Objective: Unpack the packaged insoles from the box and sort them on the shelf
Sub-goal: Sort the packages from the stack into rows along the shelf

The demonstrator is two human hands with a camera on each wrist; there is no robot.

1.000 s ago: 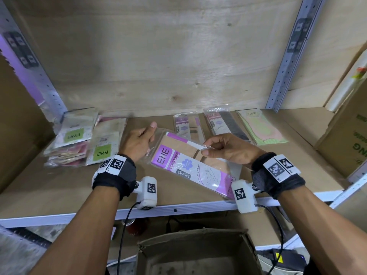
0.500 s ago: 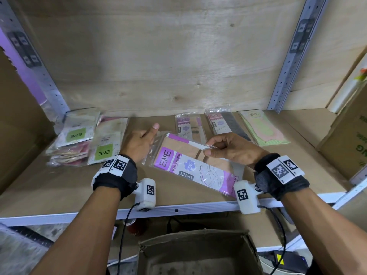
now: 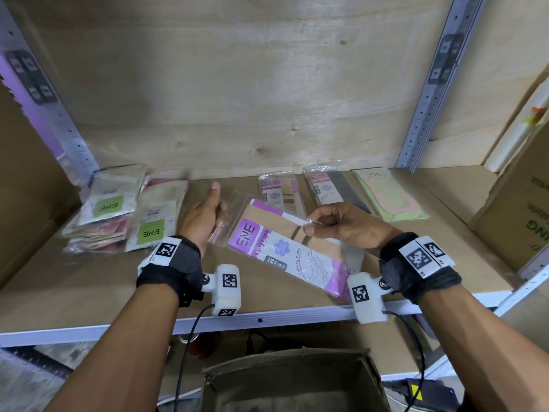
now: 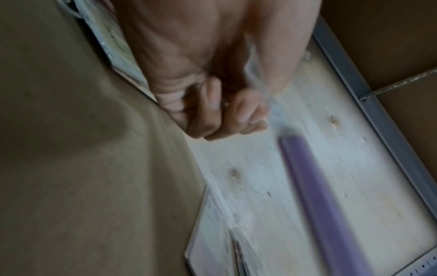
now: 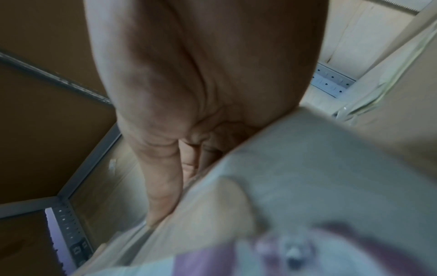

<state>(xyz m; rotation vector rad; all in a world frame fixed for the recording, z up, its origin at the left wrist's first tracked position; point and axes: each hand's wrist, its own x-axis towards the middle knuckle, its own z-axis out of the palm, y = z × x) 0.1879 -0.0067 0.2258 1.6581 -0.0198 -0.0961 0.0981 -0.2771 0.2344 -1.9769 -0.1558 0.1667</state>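
A: Where's the pack?

B: Purple pack [image 3: 285, 248] w/ "ENE" on the label, held slantwise just above the shelf [image 3: 89, 281], near the front edge, about mid-shelf. Right hand [image 3: 341, 227] pinches its upper right edge btwn thumb & fingertips. Left hand [image 3: 205, 221] is at the pack's far left corner, thumb up; in the wrist view its fingers [image 4: 212, 115] curl on the clear plastic end of the pack. That view is blurred.

A: What else is on the shelf?

B: Left of the pack, a loose stack [image 3: 118, 209] of packs w/ green ENE labels. Behind it, by the back wall, three single packs in a row: a purple-label one [image 3: 276, 188], then a dark one [image 3: 332, 185], then a pale green one [image 3: 389, 197] furthest right. None touch the held pack.

A: And the box?

B: Open cardboard box [image 3: 297, 382] sits below the shelf edge, under the pack. Its inside is too dim to read. Another carton [image 3: 523, 221] stands far right of the pack, at the shelf end.
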